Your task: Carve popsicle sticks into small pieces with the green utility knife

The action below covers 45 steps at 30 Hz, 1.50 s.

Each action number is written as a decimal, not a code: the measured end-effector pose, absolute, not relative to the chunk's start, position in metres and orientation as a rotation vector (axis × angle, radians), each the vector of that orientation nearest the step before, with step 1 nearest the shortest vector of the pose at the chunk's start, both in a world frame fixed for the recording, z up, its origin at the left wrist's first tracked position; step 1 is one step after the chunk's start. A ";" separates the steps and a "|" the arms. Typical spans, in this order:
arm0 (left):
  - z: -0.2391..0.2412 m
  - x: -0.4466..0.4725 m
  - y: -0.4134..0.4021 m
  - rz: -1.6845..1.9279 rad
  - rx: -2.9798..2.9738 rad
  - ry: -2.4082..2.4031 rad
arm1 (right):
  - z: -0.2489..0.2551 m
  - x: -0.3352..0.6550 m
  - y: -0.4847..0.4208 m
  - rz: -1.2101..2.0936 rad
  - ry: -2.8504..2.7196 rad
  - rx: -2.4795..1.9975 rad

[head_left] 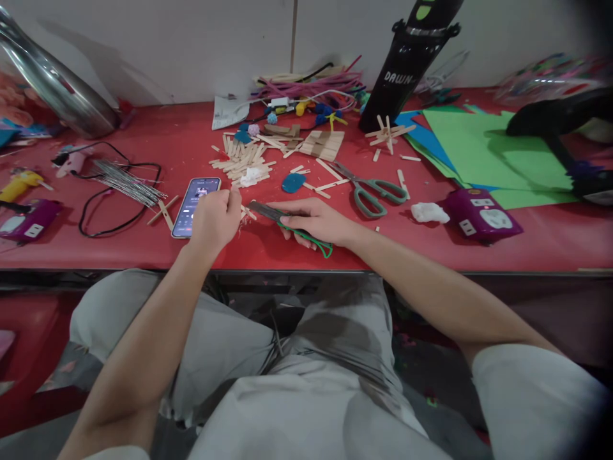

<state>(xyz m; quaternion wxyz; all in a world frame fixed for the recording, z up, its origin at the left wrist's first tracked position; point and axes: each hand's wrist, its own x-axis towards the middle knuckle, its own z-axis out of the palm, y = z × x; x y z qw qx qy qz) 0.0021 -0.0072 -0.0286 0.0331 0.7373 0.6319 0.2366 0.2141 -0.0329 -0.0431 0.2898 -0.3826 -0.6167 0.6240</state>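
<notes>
My left hand (218, 217) is closed beside a lit smartphone (196, 203) and partly covers its right side. A pale wooden craft stick (246, 210) shows at its fingertips, mostly hidden. In my right hand (313, 220) is a pair of green-handled scissors (268, 211), dark blades pointing left towards that stick. Wood slivers lie under the blade tips. Behind my hands is a pile of craft sticks (244, 156), with a crumpled white tissue (251, 177) at its front. A blue oval piece (294, 183) and larger grey-handled scissors (371, 191) lie to the right.
Sticks joined into a panel (325, 144) lie behind. A black bottle (407, 70) stands at the back, beside green paper sheets (507, 153). A purple power socket block (484, 216) sits right. Metal wires (129, 183) and a black cable (86, 214) lie left. The red table's edge (431, 265) is near.
</notes>
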 end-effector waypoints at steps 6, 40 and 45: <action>-0.030 0.001 -0.007 0.740 2.265 1.937 | -0.043 0.214 -0.033 1.672 -1.666 -1.017; -0.029 0.001 -0.008 0.737 2.248 1.931 | -0.045 0.215 -0.032 1.653 -1.667 -0.997; -0.029 0.001 -0.007 0.730 2.249 1.928 | -0.045 0.215 -0.032 1.658 -1.665 -0.993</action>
